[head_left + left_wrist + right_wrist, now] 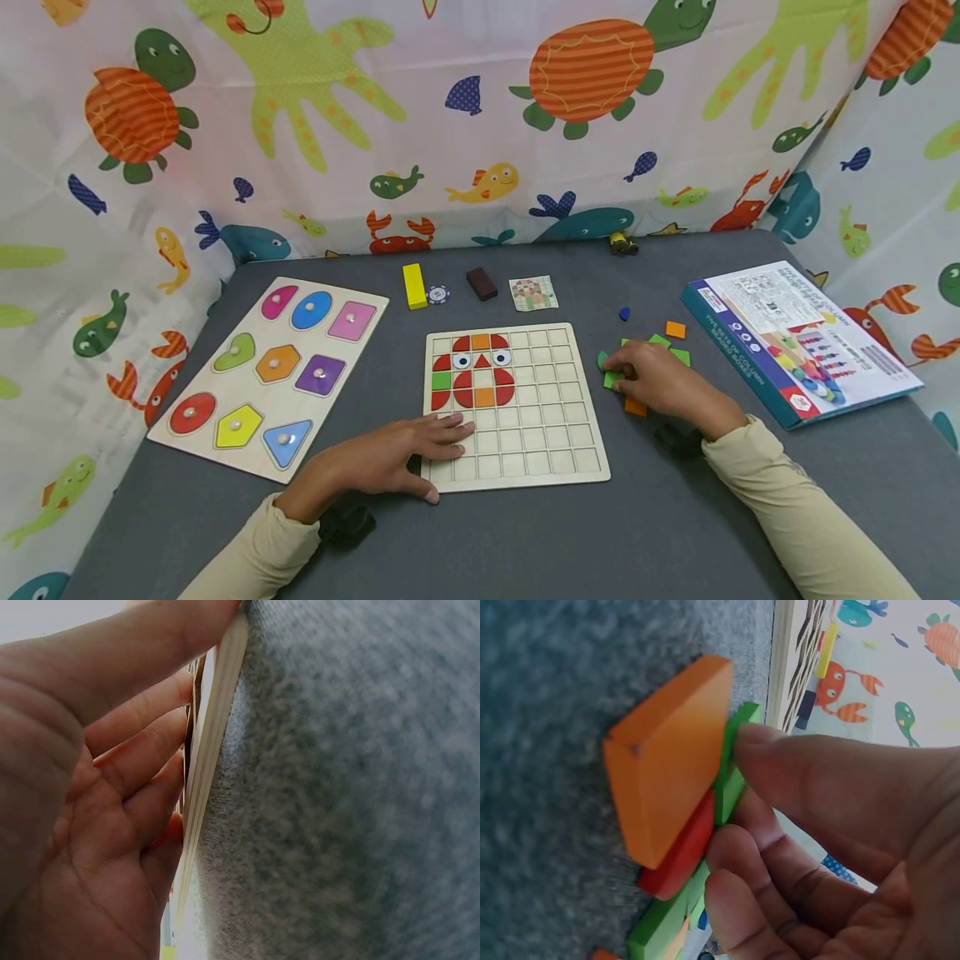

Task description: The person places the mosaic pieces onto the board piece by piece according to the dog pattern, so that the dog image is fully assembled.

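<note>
A square wooden grid board (536, 417) lies on the table, with red, orange and green pieces and two eye pieces forming a face in its upper left cells. My left hand (420, 450) rests on the board's lower left corner, fingers stretched over the cells and thumb at the front edge (214, 735). To the right of the board, my right hand (663, 379) bends over loose pieces. Its thumb and fingers pinch at a green piece (731, 780). An orange square piece (679, 761) and a red piece (682, 851) lie beside the fingertips.
On the left lies a wooden shape puzzle (281, 333) with knobbed pieces. Behind the board are a yellow block (414, 287), a poker chip (438, 294), a dark brown block (482, 284) and a picture card (533, 293). A flat box (810, 333) lies at right.
</note>
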The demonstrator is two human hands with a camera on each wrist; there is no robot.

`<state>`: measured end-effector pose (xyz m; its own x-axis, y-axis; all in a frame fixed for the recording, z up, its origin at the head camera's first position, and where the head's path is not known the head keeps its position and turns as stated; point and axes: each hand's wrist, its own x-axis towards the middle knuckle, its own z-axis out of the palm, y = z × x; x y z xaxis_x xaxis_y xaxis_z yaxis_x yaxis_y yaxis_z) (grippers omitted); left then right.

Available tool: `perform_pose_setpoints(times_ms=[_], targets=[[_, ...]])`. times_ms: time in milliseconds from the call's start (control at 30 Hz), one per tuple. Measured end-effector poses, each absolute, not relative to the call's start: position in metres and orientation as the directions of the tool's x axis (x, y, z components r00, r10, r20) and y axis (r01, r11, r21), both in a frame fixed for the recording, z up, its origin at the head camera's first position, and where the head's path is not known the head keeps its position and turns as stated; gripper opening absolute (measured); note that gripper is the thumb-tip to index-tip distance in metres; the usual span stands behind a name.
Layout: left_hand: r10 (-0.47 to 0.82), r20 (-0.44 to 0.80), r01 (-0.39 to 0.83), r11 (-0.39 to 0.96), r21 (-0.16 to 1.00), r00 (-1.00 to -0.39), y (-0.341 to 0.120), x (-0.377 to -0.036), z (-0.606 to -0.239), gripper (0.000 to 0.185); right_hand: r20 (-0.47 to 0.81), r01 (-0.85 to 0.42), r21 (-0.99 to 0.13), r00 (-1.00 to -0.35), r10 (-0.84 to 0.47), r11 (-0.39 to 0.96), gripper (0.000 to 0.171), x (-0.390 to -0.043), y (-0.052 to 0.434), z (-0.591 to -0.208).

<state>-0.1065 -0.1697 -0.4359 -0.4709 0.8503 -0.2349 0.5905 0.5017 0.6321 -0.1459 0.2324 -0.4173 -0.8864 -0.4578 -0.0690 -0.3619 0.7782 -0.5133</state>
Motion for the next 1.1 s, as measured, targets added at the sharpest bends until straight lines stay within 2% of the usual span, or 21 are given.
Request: perform_pose_setpoints(times_ms=[200,467,833,1100], targets=[[0.851,-0.234,0.582,0.498,0.642,-0.470,-0.170,-0.107,-0.435,0.067,-0.087,-0.357,-0.504,-0.885,-0.457,0.787,0.024,-0.146,0.231,-0.415],[0.850,-0.236,0.586,0.501,0.637,-0.470,-0.170,-0.107,-0.434,0.066,-0.080,-0.336,-0.565,-0.887,-0.456,0.754,0.018,-0.148,0.227,-0.409],[0.847,-0.240,0.603,0.512,0.612,-0.475,-0.169,-0.106,-0.433,0.066,-0.029,-0.413,-0.603,-0.843,-0.537,0.682,0.020,-0.149,0.187,-0.404],[0.851,-0.237,0.606,0.505,0.615,-0.469,-0.170,-0.106,-0.432,0.065,0.004,-0.496,-0.620,-0.776,-0.630,0.607,0.020,-0.150,0.153,-0.406]])
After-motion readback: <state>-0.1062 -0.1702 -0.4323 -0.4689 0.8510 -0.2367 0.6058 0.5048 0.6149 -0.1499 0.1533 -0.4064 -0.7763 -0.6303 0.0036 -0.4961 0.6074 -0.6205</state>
